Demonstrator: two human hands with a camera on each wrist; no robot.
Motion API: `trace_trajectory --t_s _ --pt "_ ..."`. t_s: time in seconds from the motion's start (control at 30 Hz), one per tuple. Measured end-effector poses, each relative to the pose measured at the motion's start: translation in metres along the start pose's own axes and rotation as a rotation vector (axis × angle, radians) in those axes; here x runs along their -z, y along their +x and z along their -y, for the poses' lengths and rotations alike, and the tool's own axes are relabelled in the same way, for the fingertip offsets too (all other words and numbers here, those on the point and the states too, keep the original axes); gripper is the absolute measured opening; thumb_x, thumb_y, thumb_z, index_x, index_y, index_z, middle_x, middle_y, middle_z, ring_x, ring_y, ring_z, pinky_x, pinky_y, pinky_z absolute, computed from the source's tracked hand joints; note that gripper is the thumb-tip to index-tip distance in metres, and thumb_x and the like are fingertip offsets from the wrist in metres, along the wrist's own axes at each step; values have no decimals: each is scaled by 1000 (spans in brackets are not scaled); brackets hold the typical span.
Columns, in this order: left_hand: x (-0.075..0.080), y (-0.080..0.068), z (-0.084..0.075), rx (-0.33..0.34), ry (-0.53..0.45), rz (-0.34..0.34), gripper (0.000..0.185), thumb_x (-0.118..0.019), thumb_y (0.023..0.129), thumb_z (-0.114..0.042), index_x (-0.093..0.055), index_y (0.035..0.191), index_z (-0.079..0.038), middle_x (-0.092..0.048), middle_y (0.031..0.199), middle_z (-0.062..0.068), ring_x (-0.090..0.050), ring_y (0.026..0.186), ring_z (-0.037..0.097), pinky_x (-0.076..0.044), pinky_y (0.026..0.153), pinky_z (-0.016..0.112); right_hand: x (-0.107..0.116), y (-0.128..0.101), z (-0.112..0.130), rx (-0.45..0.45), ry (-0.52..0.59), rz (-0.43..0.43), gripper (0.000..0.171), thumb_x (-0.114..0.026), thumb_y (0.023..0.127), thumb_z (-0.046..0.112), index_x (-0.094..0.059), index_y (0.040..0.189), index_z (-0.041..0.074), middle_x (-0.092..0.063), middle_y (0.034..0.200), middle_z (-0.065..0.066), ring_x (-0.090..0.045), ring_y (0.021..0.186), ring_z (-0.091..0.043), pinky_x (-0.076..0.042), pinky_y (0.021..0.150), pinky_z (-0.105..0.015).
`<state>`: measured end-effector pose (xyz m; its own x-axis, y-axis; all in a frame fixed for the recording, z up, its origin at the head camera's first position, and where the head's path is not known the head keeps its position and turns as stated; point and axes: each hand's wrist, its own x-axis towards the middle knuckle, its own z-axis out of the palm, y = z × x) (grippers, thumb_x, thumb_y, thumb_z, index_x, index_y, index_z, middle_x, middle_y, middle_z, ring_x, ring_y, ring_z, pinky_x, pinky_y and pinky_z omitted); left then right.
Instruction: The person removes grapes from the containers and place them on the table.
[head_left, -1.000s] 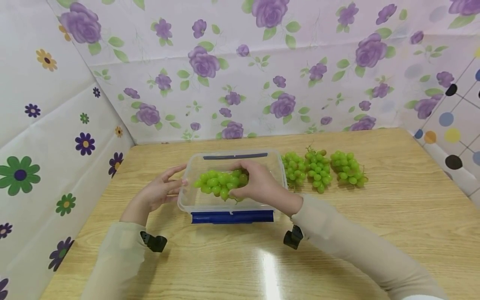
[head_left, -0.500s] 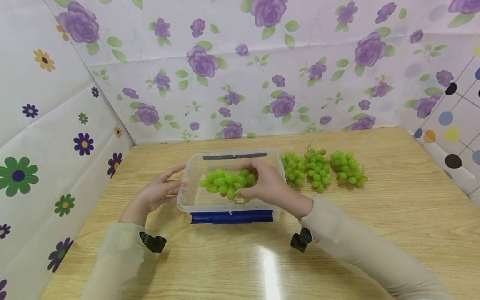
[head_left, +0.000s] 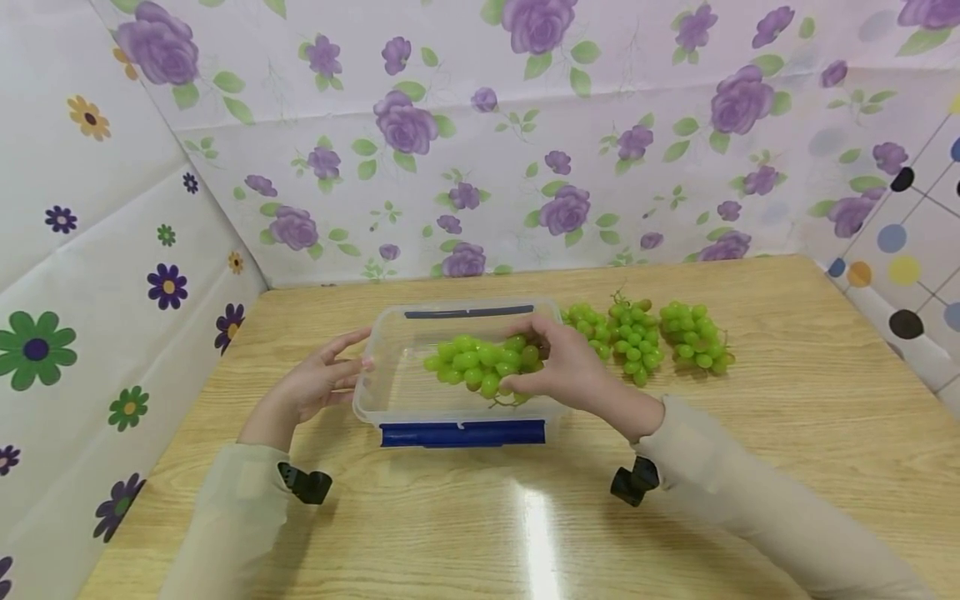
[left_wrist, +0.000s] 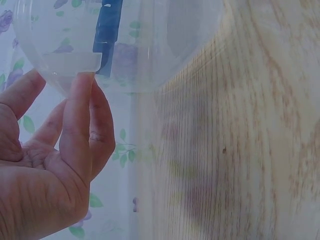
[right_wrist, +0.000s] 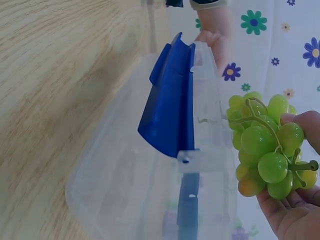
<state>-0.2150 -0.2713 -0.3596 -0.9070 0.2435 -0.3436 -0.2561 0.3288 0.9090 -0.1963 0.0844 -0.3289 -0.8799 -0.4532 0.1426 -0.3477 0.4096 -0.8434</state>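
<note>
A light wooden table (head_left: 787, 417) stands between flowery paper walls (head_left: 600, 150). The right hand (head_left: 573, 371) pinches a green grape bunch (head_left: 483, 364) over the clear plastic box (head_left: 375, 400); the left hand (head_left: 318, 385), fingers straight, touches its side.

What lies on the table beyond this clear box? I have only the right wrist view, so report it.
Observer: Three more bunches of green grapes lie in a row on the wooden table, just right of the clear plastic container.
Operator: Now tell me what the left hand is doing.
Observer: The left hand lays straight fingers against the container's left wall and grips nothing.
Operator: Say where the bunch I see sits relative to the box.
Observer: The right hand holds the grape bunch over the container's right half, seen from the head camera.
</note>
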Motion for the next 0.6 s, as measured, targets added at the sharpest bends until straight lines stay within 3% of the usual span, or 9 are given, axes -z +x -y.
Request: trace_trajectory --t_s 0.33,0.6 --pt "1 2 2 -2 -9 -3 73 -56 97 -33 -13 154 -24 -31 147 27 -56 118 25 -52 85 26 15 -11 -5 -18 -1 -15 50 -81 75 13 -57 119 13 -60 110 -4 -54 87 -20 -46 70 -34" --pt "0 1 2 -1 -12 -6 72 -55 97 -33 -13 154 -24 -32 146 27 -60 111 19 -52 84 27 27 -20 -5 -5 -29 -15 48 -79 78 16 -57 120 9 -60 111 -9 -55 88 -19 -48 72 -34"
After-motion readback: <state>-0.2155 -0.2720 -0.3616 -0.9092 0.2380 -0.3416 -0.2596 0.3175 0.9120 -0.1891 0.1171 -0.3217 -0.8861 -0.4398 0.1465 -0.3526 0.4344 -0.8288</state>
